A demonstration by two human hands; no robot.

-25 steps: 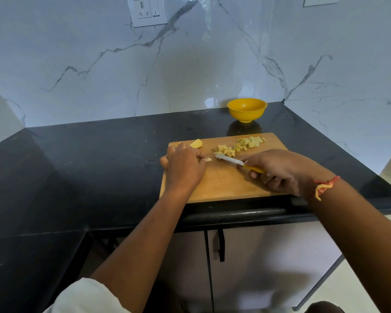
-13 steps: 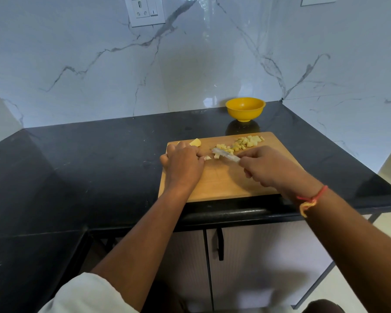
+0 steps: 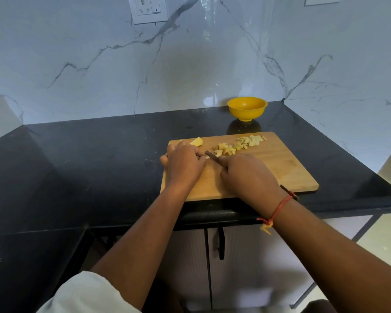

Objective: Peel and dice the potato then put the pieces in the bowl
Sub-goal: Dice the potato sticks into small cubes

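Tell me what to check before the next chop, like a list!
1. Right hand grips the knife: ok.
2. Left hand holds down the potato piece: ok.
3. Safe gap between that hand and the blade: cannot tell, the hand hides it.
4. Diced pieces clear of the cut: ok.
5. Cutting board flat on the counter: ok.
6. Bowl upright behind the board: ok.

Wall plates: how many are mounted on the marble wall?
2. A socket-and-switch plate sits at the top, left of centre; a second plate is at top right, cut off by the frame edge. Others may lie out of view.
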